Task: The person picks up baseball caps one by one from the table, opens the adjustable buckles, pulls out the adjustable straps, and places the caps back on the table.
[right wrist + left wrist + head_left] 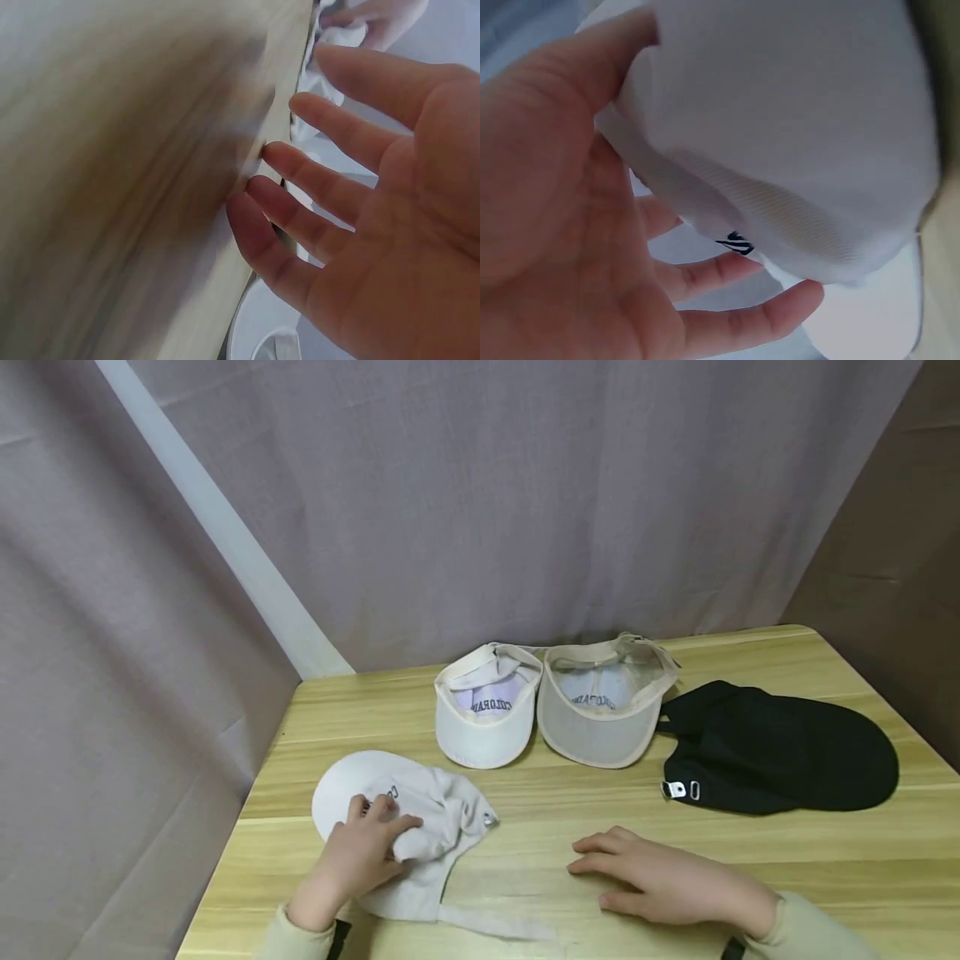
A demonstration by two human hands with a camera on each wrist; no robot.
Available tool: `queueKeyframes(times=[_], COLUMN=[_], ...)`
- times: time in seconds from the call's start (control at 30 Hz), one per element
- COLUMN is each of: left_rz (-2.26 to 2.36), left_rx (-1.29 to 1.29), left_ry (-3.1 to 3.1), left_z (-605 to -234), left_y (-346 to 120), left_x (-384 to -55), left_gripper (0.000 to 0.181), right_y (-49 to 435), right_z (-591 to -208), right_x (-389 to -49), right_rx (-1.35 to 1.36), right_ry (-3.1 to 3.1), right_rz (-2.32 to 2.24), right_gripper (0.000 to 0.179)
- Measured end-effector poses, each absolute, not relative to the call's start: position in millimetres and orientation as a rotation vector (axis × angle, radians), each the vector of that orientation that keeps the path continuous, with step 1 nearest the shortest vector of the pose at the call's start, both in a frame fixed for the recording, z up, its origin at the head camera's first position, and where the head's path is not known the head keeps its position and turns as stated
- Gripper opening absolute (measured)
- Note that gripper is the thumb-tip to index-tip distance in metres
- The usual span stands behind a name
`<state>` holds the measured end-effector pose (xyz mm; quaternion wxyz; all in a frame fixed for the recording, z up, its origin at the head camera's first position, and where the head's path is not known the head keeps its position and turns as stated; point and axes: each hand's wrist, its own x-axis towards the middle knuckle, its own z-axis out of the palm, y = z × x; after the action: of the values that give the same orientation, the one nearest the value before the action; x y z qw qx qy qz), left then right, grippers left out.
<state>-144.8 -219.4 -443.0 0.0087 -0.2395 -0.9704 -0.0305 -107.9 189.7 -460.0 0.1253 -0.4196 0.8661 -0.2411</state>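
A pale grey cap (442,810) with dark lettering lies on its side at the table's left, brim to the left, its strap trailing toward the front. My left hand (362,847) is on its crown; thumb and fingers curve around a bunched fold of the fabric (780,150). To the right, my right hand (667,878) hovers low over the wood, holding nothing, its fingers slightly bent and spread in the right wrist view. Behind the hands, a white cap (483,743) and a beige cap (600,735) sit upside down side by side, lettering visible inside. A black cap (780,752) lies flattened at right, brim pointing right.
The wooden table (540,827) ends at the back against a grey curtain (525,510). More curtain hangs along the left side, and a brown cloth (892,543) covers the right. A pale strip (225,527) runs diagonally down the left of the backdrop.
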Motion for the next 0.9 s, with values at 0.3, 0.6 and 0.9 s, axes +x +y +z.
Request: queueKeyframes(times=[0.3,0.6,0.9], left_rz=[-0.181,-0.302,-0.338], left_rx=[-0.464,-0.247,-0.206], left_ry=[-3.22,-3.31,-3.317], left_z=[-432,-429,-432], left_y=[-274,-302,-302], left_x=[-227,-291,-322], left_gripper=[0.046,0.054,0.056], right_y=[197,196,197], right_z=[-458,-462,-465], right_x=[-108,-105,-105], right_rx=[-1.25,-1.229,-1.288], right_ry=[2.537,2.513,2.549], right_rz=[-0.628,-0.583,-0.572], right_gripper=[0.049,0.052,0.052])
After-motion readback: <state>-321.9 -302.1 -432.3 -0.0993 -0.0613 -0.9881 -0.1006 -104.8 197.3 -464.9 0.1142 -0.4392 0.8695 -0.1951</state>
